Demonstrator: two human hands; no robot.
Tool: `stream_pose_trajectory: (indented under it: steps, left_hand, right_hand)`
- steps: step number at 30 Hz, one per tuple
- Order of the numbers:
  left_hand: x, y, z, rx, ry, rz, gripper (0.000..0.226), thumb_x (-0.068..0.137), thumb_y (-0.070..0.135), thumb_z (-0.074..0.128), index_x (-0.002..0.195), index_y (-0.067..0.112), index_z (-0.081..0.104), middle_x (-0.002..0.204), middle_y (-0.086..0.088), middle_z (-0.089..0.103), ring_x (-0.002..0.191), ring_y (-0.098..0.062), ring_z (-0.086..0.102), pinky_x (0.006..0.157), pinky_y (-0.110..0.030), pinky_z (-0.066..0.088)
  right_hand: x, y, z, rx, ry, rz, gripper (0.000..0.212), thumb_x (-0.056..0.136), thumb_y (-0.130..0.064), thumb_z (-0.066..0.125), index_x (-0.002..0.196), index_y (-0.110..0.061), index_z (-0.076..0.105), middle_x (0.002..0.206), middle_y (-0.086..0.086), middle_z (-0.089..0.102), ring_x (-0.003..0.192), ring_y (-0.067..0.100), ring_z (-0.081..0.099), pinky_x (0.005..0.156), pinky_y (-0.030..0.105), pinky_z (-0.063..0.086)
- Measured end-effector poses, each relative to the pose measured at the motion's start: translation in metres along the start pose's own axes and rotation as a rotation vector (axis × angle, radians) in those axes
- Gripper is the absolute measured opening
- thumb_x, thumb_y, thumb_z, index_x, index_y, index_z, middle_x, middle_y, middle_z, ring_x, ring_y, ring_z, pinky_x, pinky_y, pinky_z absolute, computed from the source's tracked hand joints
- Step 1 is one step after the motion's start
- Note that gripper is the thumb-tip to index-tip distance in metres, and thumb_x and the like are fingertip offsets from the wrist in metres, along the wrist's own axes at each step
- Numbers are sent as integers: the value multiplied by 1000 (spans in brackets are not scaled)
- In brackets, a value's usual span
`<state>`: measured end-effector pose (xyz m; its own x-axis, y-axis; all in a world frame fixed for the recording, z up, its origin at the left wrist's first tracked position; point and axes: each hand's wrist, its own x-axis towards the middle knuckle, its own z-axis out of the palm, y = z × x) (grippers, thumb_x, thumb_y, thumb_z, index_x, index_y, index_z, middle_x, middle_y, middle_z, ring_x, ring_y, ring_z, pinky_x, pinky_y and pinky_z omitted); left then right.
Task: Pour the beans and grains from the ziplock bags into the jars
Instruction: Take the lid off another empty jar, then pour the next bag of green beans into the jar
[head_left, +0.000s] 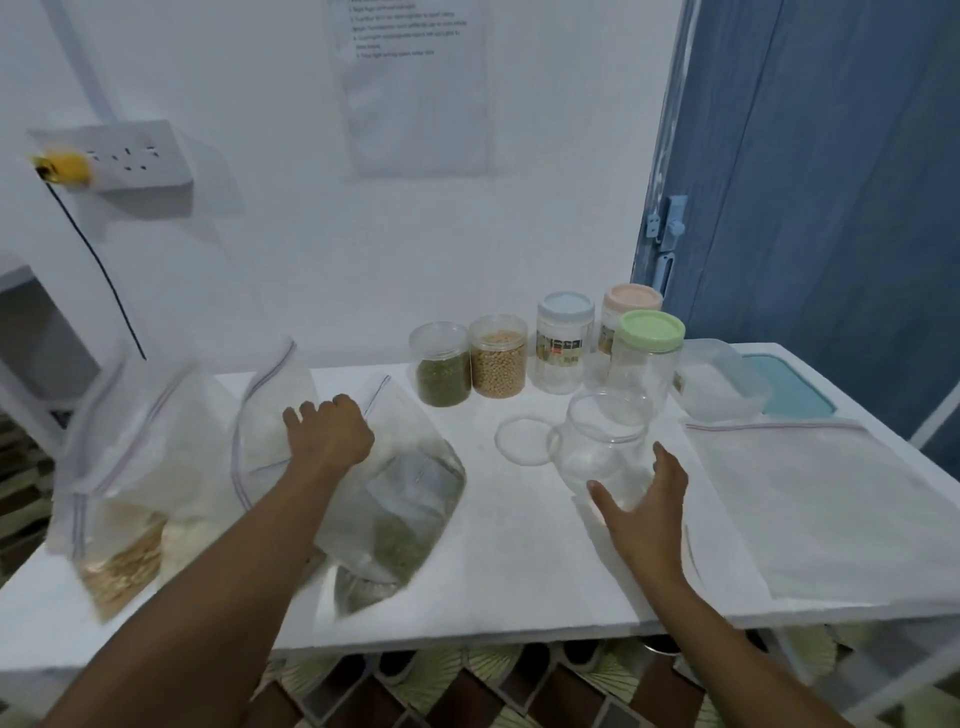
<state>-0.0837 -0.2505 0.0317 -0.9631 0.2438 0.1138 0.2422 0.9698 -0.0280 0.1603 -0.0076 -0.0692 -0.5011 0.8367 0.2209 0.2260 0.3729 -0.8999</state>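
Left edge of the table (519, 587): a ziplock bag of tan grains (122, 551) is seen upright, blurred. Next to it, the top of a bag of green beans (400, 514) is gripped by the left hand (328, 435), fingers curled. Back edge: a jar of green beans (441, 366) and a jar of yellow beans (497, 365) are set side by side, uncapped. Mid-table, a clear lid (522, 440) is laid just left of an empty open jar (605, 441). The right hand (644, 512) is spread wide at this jar's near side. Whether it touches cannot be told. Right edge: an empty bag (821, 504) is laid flat.
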Motion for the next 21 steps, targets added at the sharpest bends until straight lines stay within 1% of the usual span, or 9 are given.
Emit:
stream_pose_trajectory:
  steps: [2, 4, 7, 9, 11, 14, 16, 18, 21]
  left_hand:
    - [-4, -2, -6, -118, -3, 25, 30, 97, 21, 47, 122, 6, 52, 130, -12, 51, 118, -34, 52, 99, -42, 38]
    - [-5, -4, -12, -340, -26, 48, 33, 95, 18, 53, 126, 4, 50, 132, -15, 44, 115, -38, 53, 93, -41, 42]
    - [-6, -1, -29, -652, -56, 83, 58, 91, 23, 67, 139, 1, 44, 140, -20, 38, 122, -39, 51, 100, -39, 41]
    - [-7, -1, -42, -718, -151, -11, 70, 92, 35, 66, 144, -1, 35, 147, -22, 33, 127, -39, 48, 100, -39, 41]
    - [-4, -7, -45, -663, -274, -39, 65, 95, 36, 61, 141, -4, 38, 144, -23, 41, 128, -39, 48, 96, -38, 43]
    - [2, -18, -39, -682, -248, 105, 31, 94, 20, 57, 117, -1, 59, 124, -21, 62, 109, -39, 60, 87, -38, 50]
    - [-2, -19, -42, -756, -175, 258, 13, 97, 13, 51, 99, 10, 63, 106, -18, 66, 91, -36, 63, 71, -31, 48]
    - [-6, -14, -53, -737, -106, 439, 14, 99, 11, 49, 95, 14, 62, 98, -13, 66, 83, -32, 60, 64, -29, 42]
    - [-9, -7, -74, -680, -69, 667, 13, 100, 12, 51, 99, 11, 64, 94, -5, 66, 77, -18, 57, 66, -27, 40]
  right_hand:
    - [-18, -12, 6, -5, 164, -123, 70, 80, -17, 80, 136, -11, 40, 136, 7, 38, 127, 28, 42, 101, 49, 45]
    - [-31, -26, 15, -4, 164, -218, 54, 82, -11, 76, 126, -15, 45, 124, -2, 42, 116, 24, 47, 95, 40, 46]
    - [-35, -59, 29, 47, -130, -236, 37, 88, -9, 69, 117, -24, 52, 111, -5, 57, 101, 13, 56, 82, 19, 42]
    - [-29, -81, 38, 4, -331, -277, 24, 91, -11, 66, 110, -23, 59, 101, -6, 64, 93, 6, 60, 75, 15, 42]
    - [-20, -101, 48, -44, -480, -303, 17, 92, -12, 65, 108, -19, 63, 96, -4, 67, 89, 4, 61, 78, 16, 44]
    - [-6, -128, 62, -77, -578, -293, 20, 94, -13, 63, 114, -15, 64, 102, 0, 68, 93, 12, 63, 85, 23, 49]
    - [7, -147, 68, -87, -551, -299, 31, 94, -12, 64, 125, -14, 60, 111, 2, 67, 99, 14, 62, 92, 30, 50]
    - [23, -168, 68, -34, -531, -272, 51, 92, -11, 66, 139, -18, 48, 125, 2, 61, 111, 14, 58, 96, 32, 49]
    - [51, -194, 61, 26, -608, -290, 76, 89, -7, 69, 152, -28, 31, 146, -1, 44, 129, 15, 44, 93, 29, 46]
